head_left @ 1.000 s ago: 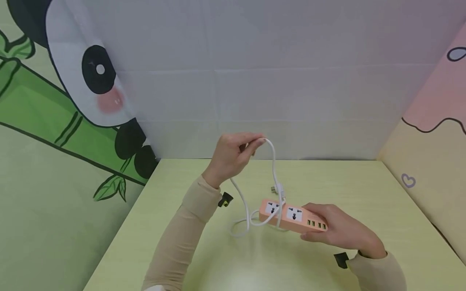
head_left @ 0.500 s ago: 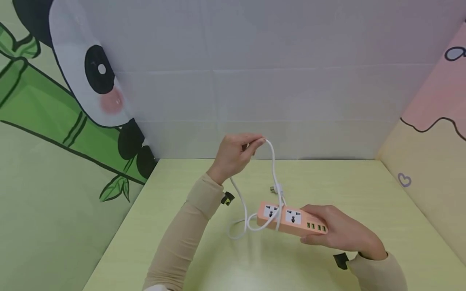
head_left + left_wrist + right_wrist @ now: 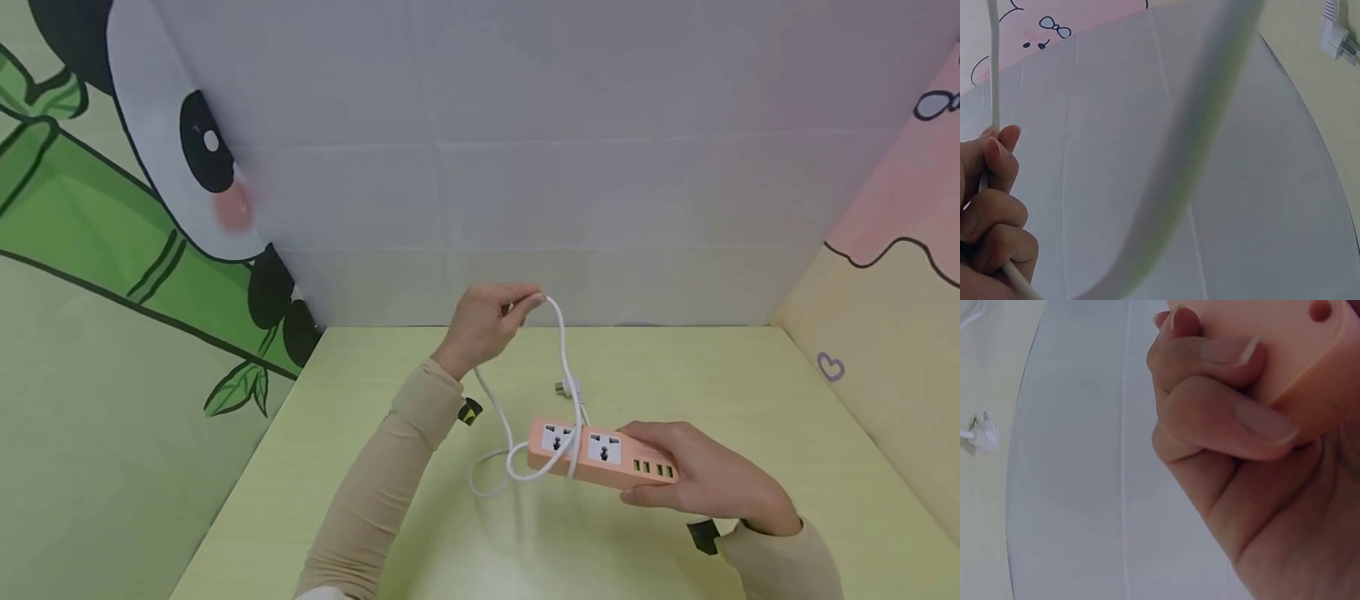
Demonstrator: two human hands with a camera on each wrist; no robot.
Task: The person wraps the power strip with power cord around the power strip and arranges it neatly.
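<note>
My right hand (image 3: 697, 467) grips the right end of an orange power strip (image 3: 622, 475), whose sockets and USB ports face up. In the right wrist view its fingers curl round the smooth underside of the strip (image 3: 1297, 356). Up and to the left, my left hand (image 3: 483, 325) pinches the white power cord (image 3: 564, 350); in the left wrist view the cord (image 3: 994, 69) runs between thumb and fingers. The cord hangs in loops across the strip and down to its left end. Just behind the strip lies the white plug (image 3: 572, 388), prongs pointing left.
The pale yellow table (image 3: 360, 500) spreads beneath both hands. A grey-white wall (image 3: 637, 208) closes off the back, with a panda-and-bamboo mural (image 3: 150, 242) on the left and a pink and cream wall (image 3: 900, 275) on the right.
My left hand has come down slightly, a little to the right, still pinching the cord. The strip's left end has shifted slightly left and down. The right hand stays nearly in place.
</note>
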